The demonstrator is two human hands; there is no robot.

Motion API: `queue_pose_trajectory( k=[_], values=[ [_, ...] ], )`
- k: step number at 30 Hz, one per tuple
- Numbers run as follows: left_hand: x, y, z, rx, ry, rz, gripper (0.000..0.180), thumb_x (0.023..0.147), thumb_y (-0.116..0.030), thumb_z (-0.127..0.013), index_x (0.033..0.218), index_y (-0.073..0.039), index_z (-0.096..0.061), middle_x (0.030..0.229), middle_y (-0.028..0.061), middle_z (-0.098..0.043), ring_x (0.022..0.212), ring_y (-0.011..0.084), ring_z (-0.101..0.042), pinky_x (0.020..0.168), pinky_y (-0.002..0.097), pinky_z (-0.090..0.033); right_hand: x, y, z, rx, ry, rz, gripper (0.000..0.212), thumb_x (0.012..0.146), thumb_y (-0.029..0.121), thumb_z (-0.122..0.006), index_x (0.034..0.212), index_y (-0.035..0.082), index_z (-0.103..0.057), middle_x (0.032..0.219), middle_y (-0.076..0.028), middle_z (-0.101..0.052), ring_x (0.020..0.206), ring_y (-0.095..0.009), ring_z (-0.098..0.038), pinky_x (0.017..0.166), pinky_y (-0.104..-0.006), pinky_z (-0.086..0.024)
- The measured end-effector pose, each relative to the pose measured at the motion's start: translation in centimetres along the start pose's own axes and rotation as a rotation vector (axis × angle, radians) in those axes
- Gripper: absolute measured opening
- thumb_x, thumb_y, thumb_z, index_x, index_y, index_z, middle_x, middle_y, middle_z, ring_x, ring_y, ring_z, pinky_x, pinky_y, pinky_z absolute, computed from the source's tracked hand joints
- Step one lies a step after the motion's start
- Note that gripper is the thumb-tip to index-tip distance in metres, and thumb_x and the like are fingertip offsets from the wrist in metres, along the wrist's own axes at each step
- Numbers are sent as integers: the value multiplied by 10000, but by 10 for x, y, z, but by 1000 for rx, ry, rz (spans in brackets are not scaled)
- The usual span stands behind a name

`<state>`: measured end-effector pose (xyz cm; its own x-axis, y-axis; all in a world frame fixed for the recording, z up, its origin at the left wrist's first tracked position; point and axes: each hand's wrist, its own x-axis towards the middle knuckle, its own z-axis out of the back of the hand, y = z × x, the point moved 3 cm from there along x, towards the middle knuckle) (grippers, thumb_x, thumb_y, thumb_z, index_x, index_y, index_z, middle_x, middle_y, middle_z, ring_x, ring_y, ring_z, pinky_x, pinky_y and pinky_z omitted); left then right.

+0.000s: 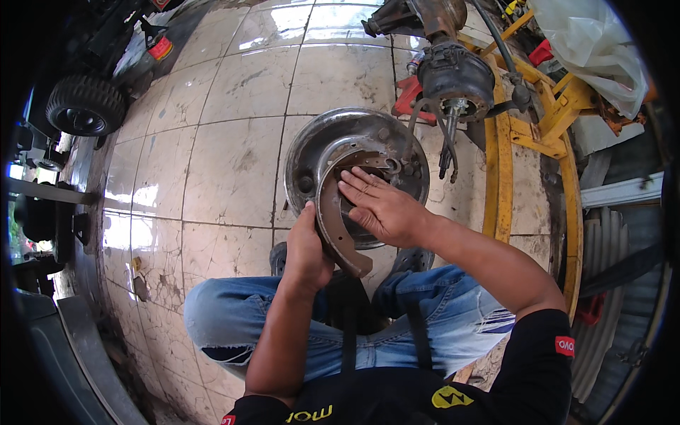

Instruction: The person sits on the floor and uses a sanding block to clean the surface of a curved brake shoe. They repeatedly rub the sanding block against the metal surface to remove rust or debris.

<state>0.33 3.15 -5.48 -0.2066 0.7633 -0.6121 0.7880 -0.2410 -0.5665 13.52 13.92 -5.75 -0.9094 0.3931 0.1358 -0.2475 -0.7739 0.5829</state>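
Note:
A curved brown brake shoe point(333, 212) with small holes along it stands tilted in front of me, its lower end towards my lap. My left hand point(308, 251) is closed round its outer side, with the thumb up along the edge; part of the grip is hidden. Inside the curve, my right hand point(386, 205) lies with fingers stretched out and pointing left, the fingertips at the shoe's inner side. Under both is a round, worn metal dish like a wheel point(299, 156), lying on the floor. The shoe's upper end overlaps the dish.
A yellow metal frame point(499, 184) stands to the right. Beside it is an axle end with a dark round hub point(457, 78), near a red stand point(409, 99). A clear plastic sheet point(591, 49) hangs at far right. Far left are a tyre point(85, 106) and a bottle point(157, 42).

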Motion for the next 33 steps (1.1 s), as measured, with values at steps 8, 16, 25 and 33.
queue_pose_trajectory(
  k=[8, 16, 25, 33],
  values=[
    [1, 0, -2, -39, 39, -11, 480, 1090, -343, -260, 1318, -9, -519, 1189, 149, -642, 1063, 246, -641, 927, 414, -525, 0, 1, 7, -255, 51, 31, 647, 925, 217, -591, 1502, 16, -377, 1571, -156, -369, 1482, -342, -294, 1186, -462, -285],
    [3, 4, 1, -101, 24, 17, 482, 1089, -330, -252, 1340, -8, -508, 1236, 158, -633, 1106, 266, -638, 966, 414, -522, -11, 45, 7, -74, 68, 167, 562, 874, 3, -505, 1430, -58, -446, 1510, -228, -423, 1439, -349, -373, 1196, -408, -322],
    [4, 2, -3, -126, 43, 43, 465, 1086, -364, -293, 1301, -25, -528, 1192, 139, -643, 1079, 249, -645, 923, 406, -541, -10, 43, 13, -139, 110, 183, 635, 845, -1, -507, 1472, -27, -409, 1522, -205, -421, 1447, -332, -368, 1198, -412, -322],
    [0, -2, -10, -74, 40, 30, 496, 1088, -334, -249, 1363, 6, -483, 1296, 180, -598, 1190, 283, -597, 1045, 443, -471, -7, 39, 10, -240, 65, 211, 508, 941, 109, -455, 1428, -34, -449, 1489, -217, -458, 1417, -349, -412, 1171, -433, -350]
  ],
)
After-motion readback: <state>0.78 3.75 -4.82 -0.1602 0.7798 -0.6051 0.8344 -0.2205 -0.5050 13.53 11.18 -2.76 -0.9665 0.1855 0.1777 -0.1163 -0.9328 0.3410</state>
